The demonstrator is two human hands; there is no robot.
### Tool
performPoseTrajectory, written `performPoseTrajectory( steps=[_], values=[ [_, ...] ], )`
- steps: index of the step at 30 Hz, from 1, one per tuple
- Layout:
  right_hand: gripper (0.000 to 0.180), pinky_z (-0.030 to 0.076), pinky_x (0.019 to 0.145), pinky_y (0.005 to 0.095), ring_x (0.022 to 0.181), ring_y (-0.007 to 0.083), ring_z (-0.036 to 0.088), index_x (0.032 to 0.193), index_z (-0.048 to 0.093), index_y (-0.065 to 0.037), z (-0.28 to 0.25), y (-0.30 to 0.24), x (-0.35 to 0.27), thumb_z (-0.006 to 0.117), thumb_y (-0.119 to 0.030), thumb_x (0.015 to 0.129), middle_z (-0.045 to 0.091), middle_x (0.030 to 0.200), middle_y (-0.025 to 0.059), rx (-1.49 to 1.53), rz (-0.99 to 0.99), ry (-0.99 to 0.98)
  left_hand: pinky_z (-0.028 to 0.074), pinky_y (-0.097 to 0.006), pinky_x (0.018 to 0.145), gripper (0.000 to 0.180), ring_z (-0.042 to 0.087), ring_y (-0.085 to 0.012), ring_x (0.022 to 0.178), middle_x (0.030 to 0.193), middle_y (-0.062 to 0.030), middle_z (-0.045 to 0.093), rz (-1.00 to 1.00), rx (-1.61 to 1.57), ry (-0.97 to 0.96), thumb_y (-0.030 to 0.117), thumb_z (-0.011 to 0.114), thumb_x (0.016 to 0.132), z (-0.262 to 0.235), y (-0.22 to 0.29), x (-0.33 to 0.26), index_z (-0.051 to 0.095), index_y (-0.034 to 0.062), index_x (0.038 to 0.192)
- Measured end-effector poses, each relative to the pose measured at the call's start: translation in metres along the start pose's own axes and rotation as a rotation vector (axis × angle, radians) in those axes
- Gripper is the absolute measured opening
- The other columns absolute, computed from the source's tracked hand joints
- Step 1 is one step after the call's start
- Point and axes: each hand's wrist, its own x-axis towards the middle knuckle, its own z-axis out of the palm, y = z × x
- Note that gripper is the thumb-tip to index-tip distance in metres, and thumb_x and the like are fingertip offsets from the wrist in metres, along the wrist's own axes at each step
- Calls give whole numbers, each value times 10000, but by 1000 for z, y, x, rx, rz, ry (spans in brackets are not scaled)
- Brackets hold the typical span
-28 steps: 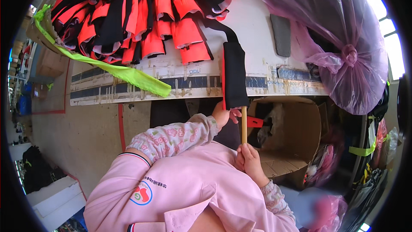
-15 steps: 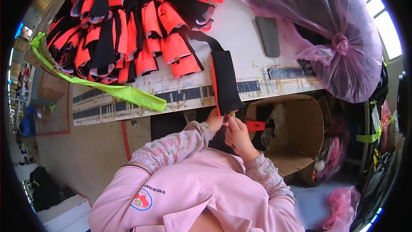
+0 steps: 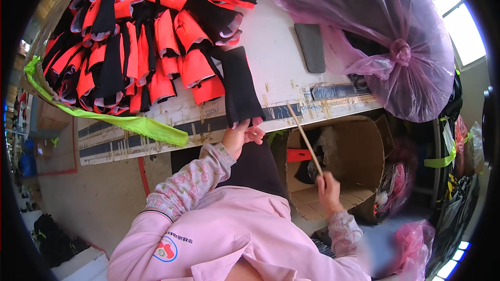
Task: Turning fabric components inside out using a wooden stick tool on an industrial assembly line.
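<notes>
My left hand [image 3: 241,137] is at the table's front edge, holding the near end of a black fabric tube [image 3: 240,86]. Some of its fingertips are hidden by the cloth. The tube lies flat on the white table, its far end next to a heap of orange and black fabric pieces [image 3: 167,39]. My right hand [image 3: 329,191] is closed around the lower end of a thin wooden stick [image 3: 305,138]. The stick slants up and left, in front of a cardboard box, apart from the tube.
A tied pink plastic bag [image 3: 416,80] fills the table's right side, near a grey flat piece [image 3: 311,48]. Under the edge stands an open cardboard box [image 3: 359,161]. A lime-green strip [image 3: 130,126] hangs along the table's left front.
The stick has come out of the fabric tube, and my right hand has moved right and down with it. The tube has shifted left, with my left hand still at its near end.
</notes>
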Motion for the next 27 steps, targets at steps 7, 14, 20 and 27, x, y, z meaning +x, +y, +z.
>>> performPoseTrajectory(
  steps=[7,14,20,27],
  values=[
    [203,443,595,400,700,302,552,859,581,-68,-11,-28,189,618,-261,806,559,750,115,-543,-401,303,546,-338,609,474,634,-223,722,971,-168,622,-125,175,-45,402,450,920,-8,-26,-3,541,-34,1080],
    [342,456,753,434,913,353,564,1016,559,-53,3,-60,344,662,-245,752,602,955,170,-418,-163,362,546,-344,624,457,633,-224,729,1025,-184,613,-116,164,-79,388,451,923,-10,-31,-6,519,-21,1116],
    [393,474,735,405,859,337,603,1030,551,-18,4,-44,382,697,-202,715,626,889,181,-326,-37,201,543,-364,655,433,627,-226,750,1071,-191,591,-178,130,-96,361,467,921,-7,-26,-4,515,-19,1123],
    [165,489,660,276,723,159,611,911,549,20,-14,-120,238,608,-53,776,624,760,62,801,-124,-90,516,-353,696,363,628,-240,717,815,-145,622,-279,4,-29,281,446,930,4,-1,-3,526,-23,1111]
  ],
)
